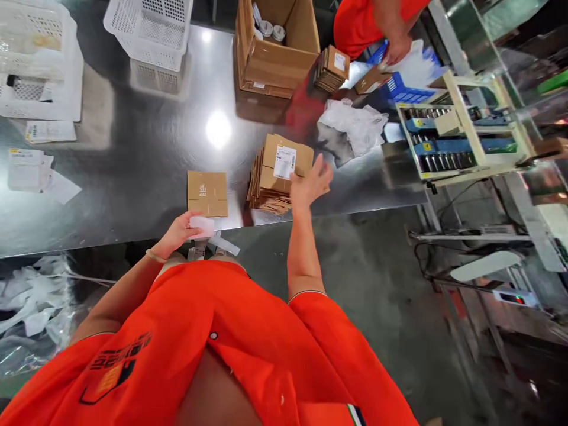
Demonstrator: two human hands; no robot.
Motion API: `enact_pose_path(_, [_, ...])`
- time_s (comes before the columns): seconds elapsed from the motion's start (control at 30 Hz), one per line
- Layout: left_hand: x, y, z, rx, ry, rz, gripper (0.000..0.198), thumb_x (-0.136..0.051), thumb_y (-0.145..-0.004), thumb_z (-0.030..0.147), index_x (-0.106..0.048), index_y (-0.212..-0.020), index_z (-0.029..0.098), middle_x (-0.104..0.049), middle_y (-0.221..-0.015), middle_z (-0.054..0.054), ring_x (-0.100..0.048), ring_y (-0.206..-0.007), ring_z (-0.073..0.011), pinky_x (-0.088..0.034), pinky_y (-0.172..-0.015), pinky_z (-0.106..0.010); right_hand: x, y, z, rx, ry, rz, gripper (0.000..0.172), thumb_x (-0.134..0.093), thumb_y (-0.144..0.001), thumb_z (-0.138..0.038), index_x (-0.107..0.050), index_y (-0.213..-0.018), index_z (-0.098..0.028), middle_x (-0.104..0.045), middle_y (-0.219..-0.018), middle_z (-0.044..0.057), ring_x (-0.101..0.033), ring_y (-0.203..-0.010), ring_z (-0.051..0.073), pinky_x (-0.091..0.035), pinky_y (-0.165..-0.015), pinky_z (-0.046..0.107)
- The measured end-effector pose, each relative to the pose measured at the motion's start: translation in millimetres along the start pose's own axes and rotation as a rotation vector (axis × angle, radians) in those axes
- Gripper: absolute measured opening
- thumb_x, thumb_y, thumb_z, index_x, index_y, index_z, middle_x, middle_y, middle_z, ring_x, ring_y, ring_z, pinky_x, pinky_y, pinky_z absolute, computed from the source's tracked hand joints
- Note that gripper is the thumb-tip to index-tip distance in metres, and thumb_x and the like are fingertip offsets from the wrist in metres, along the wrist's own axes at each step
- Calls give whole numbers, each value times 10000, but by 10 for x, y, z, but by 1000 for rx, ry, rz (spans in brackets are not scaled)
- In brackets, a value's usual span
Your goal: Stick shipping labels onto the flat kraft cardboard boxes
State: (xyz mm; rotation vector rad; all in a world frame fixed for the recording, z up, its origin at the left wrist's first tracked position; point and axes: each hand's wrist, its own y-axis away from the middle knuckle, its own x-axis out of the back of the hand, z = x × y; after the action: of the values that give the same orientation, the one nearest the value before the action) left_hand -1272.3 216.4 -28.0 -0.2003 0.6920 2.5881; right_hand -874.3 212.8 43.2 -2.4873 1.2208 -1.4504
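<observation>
My left grip [176, 234] is clamped on a white wad [202, 226], perhaps paper or plastic; I can't quite tell which. At its 1 o'clock, a single flat cardboard box [207, 193] lies apart on the steel tabletop [110, 195]. My right grip [312, 184] is open, fingers spread, just beside a stack of flat boxes [270, 180] at its 9 o'clock, with a label [284, 163] on top. So one box is out and the stack is left. Farther off at 12 o'clock, an open carton [275, 65] holds metal cans [272, 29].

a glossy steel table [110, 219] reflects light above a concrete floor [368, 296]
</observation>
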Motion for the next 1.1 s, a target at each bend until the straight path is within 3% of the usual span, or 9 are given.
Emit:
enact_pose_path(0.07, [-76, 14, -31, -8, 115, 42, 729, -1002, -536, 285, -722, -1201, 180, -799, -985, -44, -742, -904, -224, -594, -832, -338, -231, 518, -228, -3, -270, -304, 322, -807, -844, -354, -790, -1111, -175, -753, -1186, 143, -680, -1141, 296, -593, -969, 476])
enact_pose_path(0.17, [-108, -93, -34, -29, 257, 181, 725, -981, -590, 220, -701, -1258, 192, -801, -1003, -38, -762, -911, -221, -617, -853, -349, -666, 1473, -570, -2, -673, -1057, 299, -906, -717, -372, -791, -935, -202, -779, -983, 42, -703, -948, 240, -571, -790, 329])
enact_pose_path(0.23, [-78, -215, -16, 1, 322, 318, 680, -969, -655, 207, -689, -1274, 183, -784, -947, -29, -758, -852, -203, -620, -823, -329, -881, 1917, -696, -154, -750, -1164, 268, -883, -746, -410, -723, -798, -200, -687, -738, -16, -646, -757, 189, -503, -674, 273])
enact_pose_path(0.33, [-44, -334, -18, 57, 431, 486, 640, -890, -868, 403, -607, -1393, 175, -755, -886, -47, -760, -807, -217, -622, -782, -340, -1032, 2085, -752, -353, -816, -1001, 297, -846, -791, -438, -645, -865, -233, -565, -612, -81, -538, -599, 140, -436, -578, 240])
enact_pose_path(0.4, [-70, -319, -59, 43, 430, 441, 773, -812, -934, 588, -496, -1530, 209, -767, -918, -68, -776, -838, -252, -626, -780, -378, -1065, 1970, -762, -387, -869, -881, 381, -862, -783, -434, -611, -1013, -263, -567, -629, -105, -525, -577, 135, -439, -568, 235])
enact_pose_path(0.5, [-154, -219, -141, -34, 215, 224, 972, -996, -710, 570, -549, -1507, 238, -792, -979, -60, -774, -865, -258, -618, -807, -381, -1099, 1750, -782, -358, -880, -822, 404, -871, -764, -429, -588, -1007, -275, -537, -618, -115, -518, -579, 133, -436, -577, 235])
enact_pose_path(0.6, [-207, -183, -190, -82, -10, 165, 808, -1074, -471, 407, -751, -1171, 164, -796, -962, -55, -752, -867, -245, -597, -830, -357, -1136, 1644, -787, -327, -835, -873, 288, -852, -750, -395, -634, -867, -248, -532, -599, -95, -499, -579, 128, -420, -578, 244])
enact_pose_path(0.93, [-225, -510, -319, 32, -165, 344, 534, -997, -412, 284, -837, -898, 132, -799, -828, -68, -727, -780, -253, -551, -699, -334, -1156, 1788, -559, -94, -608, -716, 120, -767, -829, -224, -772, -712, -248, -762, -813, 27, -705, -845, 227, -578, -857, 366])
enact_pose_path(1.1, [-207, -407, -577, 260, -26, 145, 500, -1035, -362, 310, -819, -782, 145, -815, -797, -86, -762, -819, -290, -604, -760, -380, -1575, 1317, -502, -31, -509, -578, 112, -756, -837, -209, -750, -727, -227, -735, -1117, 82, -675, -1127, 258, -569, -995, 400])
